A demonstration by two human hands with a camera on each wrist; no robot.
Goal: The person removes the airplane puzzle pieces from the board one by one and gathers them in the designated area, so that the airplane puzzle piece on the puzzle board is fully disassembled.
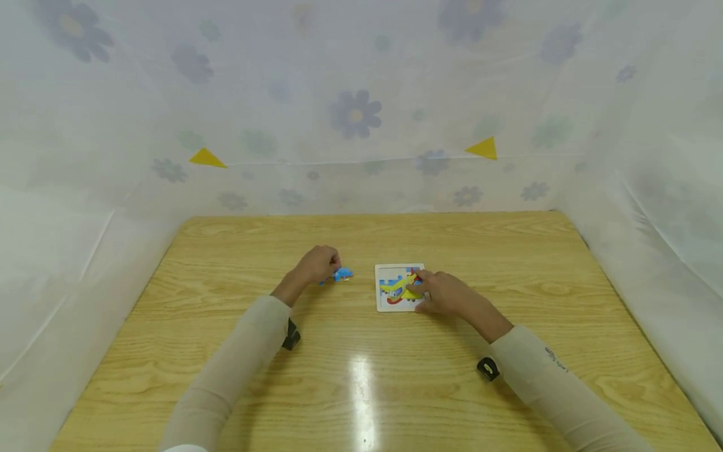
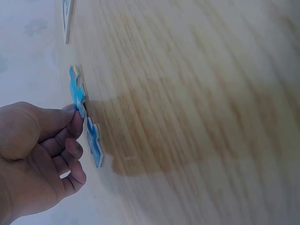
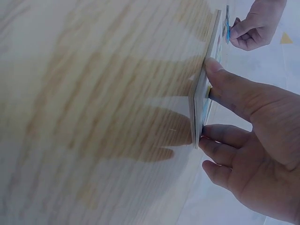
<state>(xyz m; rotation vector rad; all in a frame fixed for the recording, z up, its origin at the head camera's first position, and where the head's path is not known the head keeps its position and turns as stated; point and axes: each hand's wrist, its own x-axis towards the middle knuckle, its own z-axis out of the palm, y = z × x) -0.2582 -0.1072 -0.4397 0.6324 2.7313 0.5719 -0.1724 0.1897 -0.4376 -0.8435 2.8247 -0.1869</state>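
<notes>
A blue jigsaw piece [image 1: 342,274] is pinched between the thumb and index finger of my left hand [image 1: 319,263], low over the table. Under that hand lies a second blue piece [image 2: 95,143], flat on the wood. To the right is a square puzzle board [image 1: 392,308] with a pale frame, partly filled with a yellow, red and blue picture. My right hand [image 1: 449,294] rests on the board's right side, fairly straight fingers touching it. In the right wrist view its thumb [image 3: 215,65] presses on the frame's edge, while other fingertips meet the board near its corner.
The wood-grain table [image 1: 361,351] carries a bright light reflection in front of the board. Pale flower-print sheeting [image 1: 356,182] closes in the back and both sides, with two yellow triangles [image 1: 484,149] on the back sheet. Black wrist devices [image 1: 488,369] hang under both forearms.
</notes>
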